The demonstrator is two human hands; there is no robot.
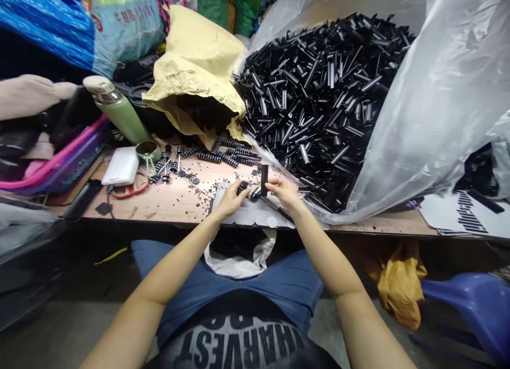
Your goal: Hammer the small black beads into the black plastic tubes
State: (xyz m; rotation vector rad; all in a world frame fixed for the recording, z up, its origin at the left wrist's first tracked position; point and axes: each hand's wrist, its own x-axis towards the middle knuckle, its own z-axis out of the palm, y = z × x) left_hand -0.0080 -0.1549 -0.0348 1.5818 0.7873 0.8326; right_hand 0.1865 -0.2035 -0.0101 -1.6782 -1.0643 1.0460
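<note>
My left hand (232, 197) is closed on a small black ribbed part (241, 188) over a white sheet (255, 215) at the table's front edge. My right hand (283, 190) pinches a short black tube (264, 179) held upright, its fingers close to the left hand's. A small shiny piece (255, 192) sits between the two hands. Behind them lie several ribbed black assembled parts (231, 151) in a row on the wooden table (167, 202).
A big clear plastic bag (430, 109) heaped with black tubes (319, 93) fills the right. A yellow paper sack (199, 66), green flask (119, 111), white phone (121, 166) and red scissors (131, 189) lie left. A white bag (239, 263) hangs below the table; a blue stool (474, 305) stands right.
</note>
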